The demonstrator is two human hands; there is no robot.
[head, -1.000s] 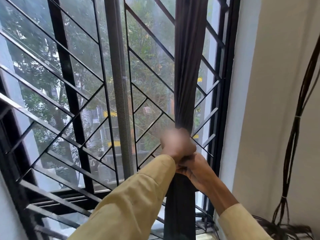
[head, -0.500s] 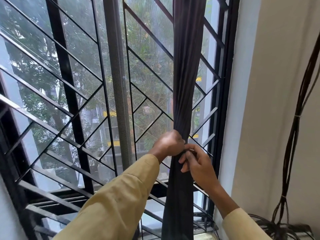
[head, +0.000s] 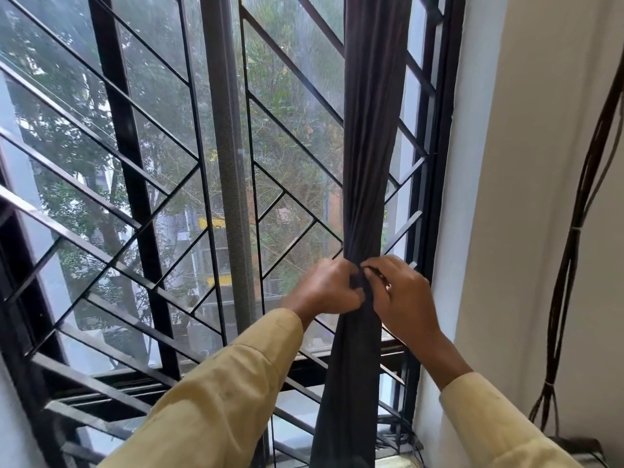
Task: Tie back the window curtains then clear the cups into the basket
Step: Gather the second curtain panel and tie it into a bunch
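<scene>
**Both hands pinch the gathered curtain**

The left hand (head: 326, 287) is curled closed on the dark curtain (head: 371, 136), fingers wrapped into the fabric at its narrowest point. The right hand (head: 401, 295) meets it from the other side, fingertips (head: 369, 266) pinching the same bunch, so the two hands touch across the cloth. Yellow sleeves (head: 236, 393) run back from both wrists.

The curtain hangs as one tight column by the right side of the window, drawn in where the hands grip and spreading slightly below. Behind it is a black grille (head: 135, 197) of diagonal bars, with trees beyond. On the wall (head: 526, 197) at right, dark cables (head: 574, 248) run down. No cups or basket are in view.
</scene>
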